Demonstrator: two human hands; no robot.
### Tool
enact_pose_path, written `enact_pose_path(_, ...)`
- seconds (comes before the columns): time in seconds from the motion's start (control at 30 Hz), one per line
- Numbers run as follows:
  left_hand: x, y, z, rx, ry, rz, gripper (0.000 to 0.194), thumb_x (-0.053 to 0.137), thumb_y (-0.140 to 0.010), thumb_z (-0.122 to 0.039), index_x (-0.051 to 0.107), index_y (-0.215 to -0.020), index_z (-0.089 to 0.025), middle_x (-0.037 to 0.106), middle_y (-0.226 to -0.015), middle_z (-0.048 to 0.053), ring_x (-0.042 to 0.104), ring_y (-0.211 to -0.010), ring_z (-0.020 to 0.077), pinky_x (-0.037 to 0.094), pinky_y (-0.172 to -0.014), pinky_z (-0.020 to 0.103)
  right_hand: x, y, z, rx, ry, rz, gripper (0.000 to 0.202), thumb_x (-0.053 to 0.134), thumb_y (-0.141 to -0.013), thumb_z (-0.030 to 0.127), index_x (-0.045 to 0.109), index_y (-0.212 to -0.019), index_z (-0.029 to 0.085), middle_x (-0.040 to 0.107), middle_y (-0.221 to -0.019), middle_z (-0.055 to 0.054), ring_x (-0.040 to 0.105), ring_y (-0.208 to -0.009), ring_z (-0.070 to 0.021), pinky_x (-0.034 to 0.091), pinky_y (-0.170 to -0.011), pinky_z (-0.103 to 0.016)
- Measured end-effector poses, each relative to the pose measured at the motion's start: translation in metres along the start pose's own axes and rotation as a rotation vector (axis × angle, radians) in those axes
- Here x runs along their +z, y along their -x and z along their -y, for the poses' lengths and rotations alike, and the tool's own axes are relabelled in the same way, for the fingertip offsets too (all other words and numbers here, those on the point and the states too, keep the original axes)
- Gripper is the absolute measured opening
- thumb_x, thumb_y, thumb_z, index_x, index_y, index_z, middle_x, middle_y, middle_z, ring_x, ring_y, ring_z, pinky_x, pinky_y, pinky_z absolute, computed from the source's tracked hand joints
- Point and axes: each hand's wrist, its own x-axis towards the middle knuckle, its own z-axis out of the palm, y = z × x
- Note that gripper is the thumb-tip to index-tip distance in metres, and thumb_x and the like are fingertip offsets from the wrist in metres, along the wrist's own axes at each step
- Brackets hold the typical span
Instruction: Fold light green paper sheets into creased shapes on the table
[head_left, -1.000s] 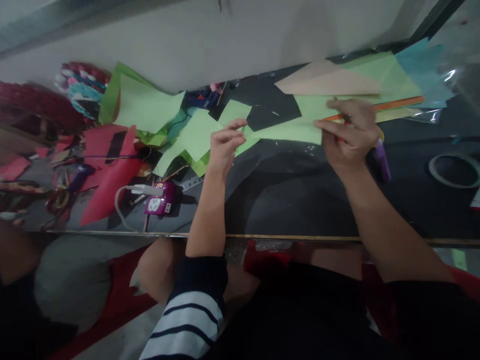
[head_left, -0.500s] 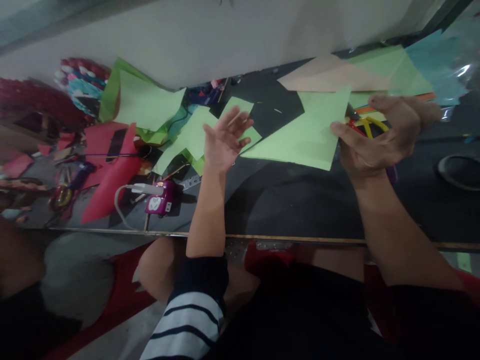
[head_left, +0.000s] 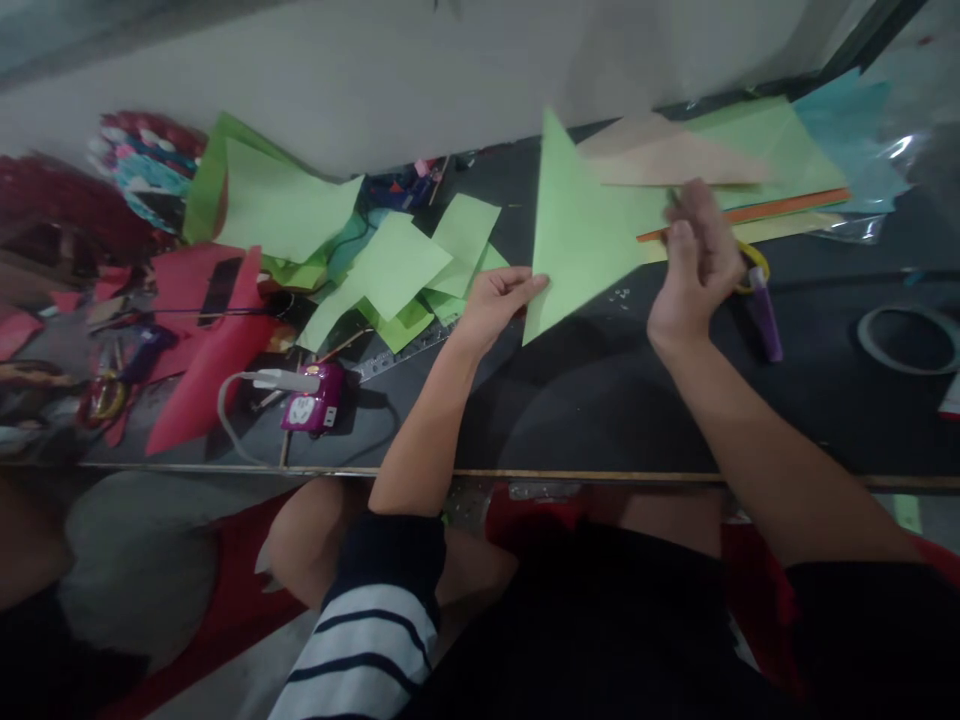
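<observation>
My left hand [head_left: 499,300] pinches the lower left edge of a light green sheet of paper [head_left: 574,230], which stands tilted above the table. To the right of that sheet, my right hand [head_left: 694,270] is raised with its fingers curled in. A small dark blurred thing shows at its fingertips, too smeared to name. Behind the right hand lie a yellow loop-shaped handle [head_left: 752,262], partly hidden, and a purple stick-like object [head_left: 765,315]. Cut light green paper pieces [head_left: 401,265] lie to the left of my left hand, over part of a clear ruler [head_left: 409,350].
A purple plug adapter [head_left: 311,400] with a white cable stands near the front edge. Red paper [head_left: 214,360] and scissors [head_left: 105,400] lie at left. More coloured sheets [head_left: 780,140] rest at the back right, and a tape roll [head_left: 874,350] at right. Another person's knee is at lower left.
The green sheet has passed from my right hand to my left and moved leftward, turning. My left hand, open before, has closed on it. The right hand has let go and curled its fingers.
</observation>
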Motion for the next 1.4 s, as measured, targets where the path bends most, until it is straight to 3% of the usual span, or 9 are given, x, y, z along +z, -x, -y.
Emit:
enact_pose_path(0.1,0.006,-0.004,0.008,0.065,0.007,-0.146,0.03,0.085,-0.092,-0.042,0.074,-0.074,-0.021,0.062,-0.06,-0.004,0.056,-0.056,0.0091,0.049,-0.055,0.022,0.006,0.005,0.006,0.116,-0.148,0.041,0.037,0.087,-0.087,0.062,0.081,-0.1,0.029,0.079,-0.089,-0.006,0.079,-0.099,-0.0291,0.065,-0.077,-0.041)
enact_pose_path(0.23,0.009,-0.006,0.016,0.099,0.001,-0.179,0.031,0.086,-0.092,-0.045,0.075,-0.078,-0.021,0.066,-0.064,-0.003,0.062,-0.061,0.0099,0.052,-0.058,0.022,0.014,0.014,0.003,0.28,-0.346,0.037,0.043,0.09,-0.079,0.067,0.076,-0.08,0.026,0.074,-0.071,-0.003,0.078,-0.076,-0.0248,0.063,-0.063,-0.037)
enact_pose_path(0.43,0.011,-0.001,0.013,-0.022,-0.074,0.097,0.037,0.087,-0.09,-0.048,0.076,-0.072,-0.017,0.074,-0.067,0.001,0.068,-0.058,0.0098,0.053,-0.059,0.023,0.02,0.009,-0.015,0.367,-0.472,-0.116,0.053,0.091,-0.073,0.072,0.064,-0.063,0.028,0.069,-0.064,-0.002,0.074,-0.068,-0.0234,0.063,-0.06,-0.037)
enact_pose_path(0.67,0.006,-0.002,0.02,-0.017,-0.11,0.127,0.03,0.09,-0.085,-0.04,0.075,-0.074,-0.017,0.075,-0.068,0.003,0.073,-0.065,0.0116,0.061,-0.071,0.026,0.015,0.004,-0.025,0.359,-0.477,-0.183,0.05,0.092,-0.075,0.065,0.063,-0.063,0.027,0.067,-0.064,-0.001,0.071,-0.066,-0.0215,0.06,-0.058,-0.036)
enact_pose_path(0.83,-0.004,-0.015,0.036,0.119,-0.125,-0.056,0.035,0.08,-0.094,-0.052,0.076,-0.11,-0.021,0.084,-0.101,0.007,0.079,-0.083,0.0159,0.059,-0.067,0.024,0.017,0.006,-0.025,0.267,-0.379,-0.153,0.052,0.091,-0.075,0.063,0.061,-0.057,0.024,0.061,-0.057,0.001,0.058,-0.054,-0.0145,0.049,-0.052,-0.03)
enact_pose_path(0.97,-0.001,-0.021,0.057,0.285,-0.265,-0.178,0.04,0.075,-0.099,-0.05,0.069,-0.125,-0.022,0.083,-0.112,0.01,0.079,-0.092,0.0181,0.063,-0.081,0.029,0.02,0.011,-0.02,0.165,-0.314,-0.126,0.057,0.09,-0.071,0.071,0.064,-0.056,0.022,0.061,-0.054,0.001,0.052,-0.049,-0.0121,0.043,-0.048,-0.029)
enact_pose_path(1.07,0.009,-0.017,0.067,0.353,-0.341,-0.214,0.06,0.071,-0.1,-0.056,0.059,-0.148,-0.022,0.08,-0.128,0.016,0.079,-0.1,0.0239,0.063,-0.088,0.036,0.022,0.016,-0.015,0.131,-0.307,-0.108,0.059,0.087,-0.075,0.075,0.065,-0.058,0.022,0.061,-0.055,0.001,0.054,-0.05,-0.0124,0.042,-0.049,-0.028)
enact_pose_path(1.23,0.023,-0.011,0.068,0.449,-0.338,-0.116,0.114,0.084,-0.082,-0.074,0.031,-0.172,-0.029,0.041,-0.177,0.019,0.063,-0.144,0.0387,0.062,-0.103,0.042,0.021,0.017,-0.017,0.091,-0.294,-0.17,0.052,0.095,-0.07,0.066,0.069,-0.061,0.021,0.062,-0.056,0.001,0.055,-0.055,-0.0137,0.047,-0.053,-0.029)
enact_pose_path(1.4,0.03,-0.011,0.068,0.365,-0.168,0.063,0.112,0.082,-0.078,-0.081,0.043,-0.166,-0.024,0.064,-0.156,0.017,0.069,-0.135,0.0376,0.059,-0.111,0.049,0.027,0.012,-0.026,0.034,-0.52,0.007,0.057,0.098,-0.058,0.074,0.076,-0.073,0.023,0.075,-0.076,-0.004,0.07,-0.074,-0.0231,0.06,-0.071,-0.041)
